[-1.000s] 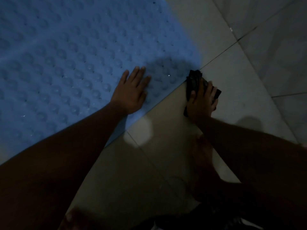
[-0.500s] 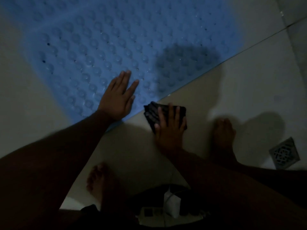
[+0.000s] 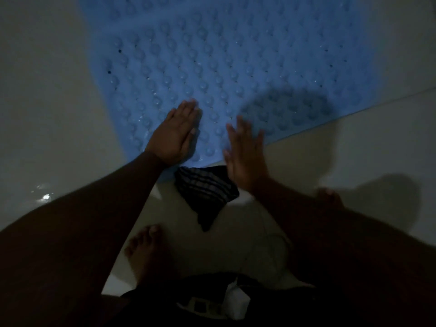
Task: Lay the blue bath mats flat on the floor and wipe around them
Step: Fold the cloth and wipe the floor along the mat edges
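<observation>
- Lying flat on the pale floor [image 3: 47, 95], the blue mat [image 3: 236, 55] fills the upper middle of the view; its surface is covered in rows of round bumps and small holes, with a few wet glints.
- The mat's near edge runs slantwise from lower left to upper right, and its near corner sits between the two forearms.
- Left hand [image 3: 175, 135] rests palm down on the mat close to that corner, fingers straight and together, gripping nothing.
- Right hand [image 3: 245, 152] is spread wide with fingers apart, over the mat's near edge; it is blurred, so I cannot tell whether it touches the mat. It holds nothing.
- A dark striped cloth [image 3: 205, 192] lies crumpled on the floor just below the mat's corner, between the two wrists, free of both hands; its top edge meets or slightly overlaps the mat.
- A round shadow [image 3: 285, 107] falls on the mat to the right of the hands.
- Bare left foot [image 3: 146, 251] stands on the floor below the cloth; the right foot [image 3: 330, 197] shows dimly further right.
- Light is low, and the lower part of the view is mostly dark.
</observation>
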